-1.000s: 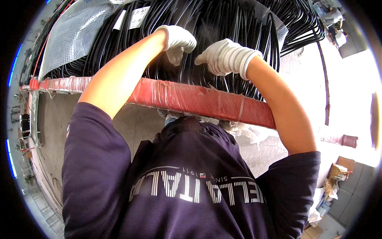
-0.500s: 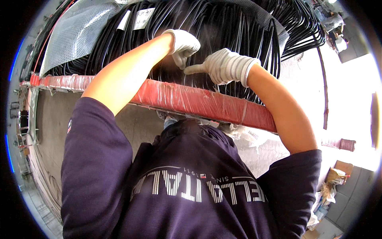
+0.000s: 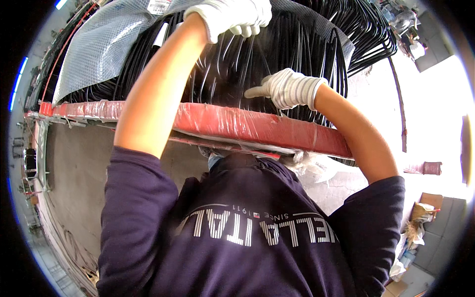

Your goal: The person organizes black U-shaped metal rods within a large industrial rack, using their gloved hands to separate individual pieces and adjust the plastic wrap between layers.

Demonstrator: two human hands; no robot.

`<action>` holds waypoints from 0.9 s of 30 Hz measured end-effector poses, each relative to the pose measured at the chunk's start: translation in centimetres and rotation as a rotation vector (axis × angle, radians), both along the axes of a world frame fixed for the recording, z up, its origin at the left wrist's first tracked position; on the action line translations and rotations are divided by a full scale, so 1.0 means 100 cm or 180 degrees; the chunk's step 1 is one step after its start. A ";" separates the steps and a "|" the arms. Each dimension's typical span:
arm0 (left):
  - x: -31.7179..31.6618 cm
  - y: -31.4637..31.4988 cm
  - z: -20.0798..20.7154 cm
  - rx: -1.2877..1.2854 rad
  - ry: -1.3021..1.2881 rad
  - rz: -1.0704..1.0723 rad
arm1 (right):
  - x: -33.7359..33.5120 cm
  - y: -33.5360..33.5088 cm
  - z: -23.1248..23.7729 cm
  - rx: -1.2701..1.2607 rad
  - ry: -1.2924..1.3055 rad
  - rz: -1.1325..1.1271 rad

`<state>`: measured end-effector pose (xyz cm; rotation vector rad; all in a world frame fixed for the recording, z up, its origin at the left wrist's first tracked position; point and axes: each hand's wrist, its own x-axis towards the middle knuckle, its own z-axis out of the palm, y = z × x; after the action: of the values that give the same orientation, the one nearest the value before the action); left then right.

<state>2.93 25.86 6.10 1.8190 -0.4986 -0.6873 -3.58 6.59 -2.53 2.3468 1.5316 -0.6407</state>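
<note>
A dense mass of thin black bent rods or tubes [image 3: 230, 69] lies in front of me behind a red, film-wrapped bar [image 3: 262, 127]. My left hand [image 3: 230, 17], in a white knit glove, is over the far part of the rods at the top edge. Its fingers are curled, and what they hold, if anything, is hidden. My right hand [image 3: 289, 90], gloved alike, rests low against the rods just above the bar. One finger or thumb of it stretches left, apart from the others, with nothing plainly held.
Translucent bubble wrap [image 3: 96, 57] covers the rods at left, with a white label [image 3: 158, 6] near its top. More black rods [image 3: 368, 37] jut out at the far right. Crumpled clear plastic [image 3: 311, 167] hangs under the bar. A cardboard box [image 3: 429, 202] stands at the right.
My left hand has moved up and away from the right hand, toward the far part of the rods. My right hand has shifted slightly right and down, one finger still stretched out.
</note>
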 end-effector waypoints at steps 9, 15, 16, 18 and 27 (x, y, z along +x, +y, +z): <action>-0.042 0.067 0.028 0.1881 -0.0181 0.0111 | -0.008 0.013 0.039 -0.0560 0.0350 -0.0373; -0.035 0.114 0.015 0.2476 -0.1286 -0.0577 | 0.006 0.053 0.037 -0.0112 0.0767 -0.1380; -0.034 0.111 0.010 0.2524 -0.1429 -0.0688 | 0.006 0.065 0.044 -0.0229 0.1083 -0.2187; -0.035 0.104 0.004 0.2623 -0.1889 -0.0932 | 0.004 0.063 0.042 0.0210 0.0550 -0.1027; -0.054 0.074 0.010 0.2735 -0.1814 -0.0966 | -0.003 0.098 0.041 -0.0572 0.0685 -0.1638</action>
<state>-2.48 33.29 7.13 2.8153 -0.9685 -0.6209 -3.85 16.43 1.58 2.6014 0.8785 -1.1251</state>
